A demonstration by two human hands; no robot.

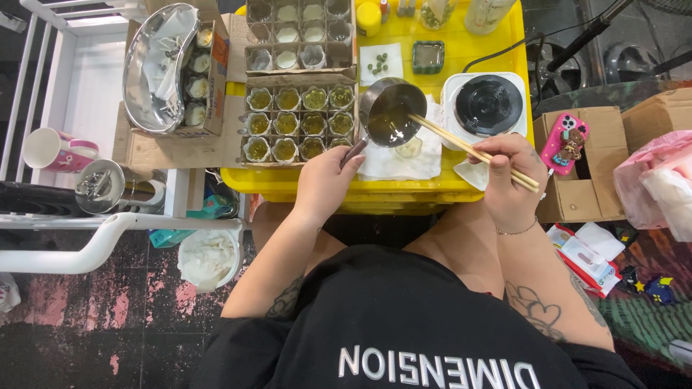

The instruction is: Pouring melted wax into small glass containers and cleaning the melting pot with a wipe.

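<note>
Head view: left hand (324, 181) fingers closed on the handle of a small metal saucepan (391, 113) of amber liquid, over the white cloth (400, 160). Right hand (509, 176) pinches chopsticks (472, 151), tips in the pan. Likely hot and sloshy, so best held by the handle.

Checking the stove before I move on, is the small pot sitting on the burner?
No, the left hand holds the pot beside the burner.

Cramped floor-level workspace, even overhead light.
Worn dark floor (94, 338) with pink patches at 7 o'clock; white rack (65, 57) at 10; cardboard boxes (613, 158) at 3; yellow bench (504, 50) at 12.
</note>
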